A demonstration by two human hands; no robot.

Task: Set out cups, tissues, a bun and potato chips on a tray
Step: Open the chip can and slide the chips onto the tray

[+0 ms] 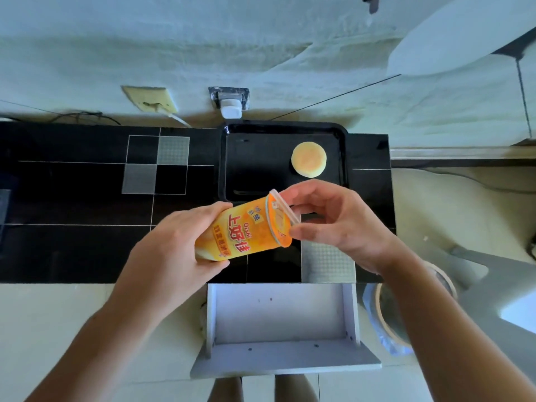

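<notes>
The black tiled worktop (pixel 72 198) runs across the middle of the view, with a few grey tiles set among the black ones, and a pale wall stands behind it. An open white drawer (pixel 278 314) sticks out from under the front edge of the worktop, below the hands. To the right of the drawer, on the floor, stands a round bin (pixel 388 323) with a plastic liner.

On the far right part of the worktop lies the black tray (pixel 226 158), with its back rim close to the wall. Inside the tray, toward its right side, lies one round pale bun (pixel 309 159). It is flat on the tray floor and touches nothing else.

In front of the tray, above the worktop, both hands hold the orange can of potato chips (pixel 246 227). The can is tilted, with its lid end up and to the right and its bottom end down and to the left. The left hand (pixel 171 245) is wrapped around the lower part of the can, fingers on top and thumb beneath. The right hand (pixel 333 224) pinches the clear plastic lid (pixel 285 206) at the upper end, with curled fingers above and the thumb below the rim. I cannot tell if the lid is already loose from the can.
</notes>
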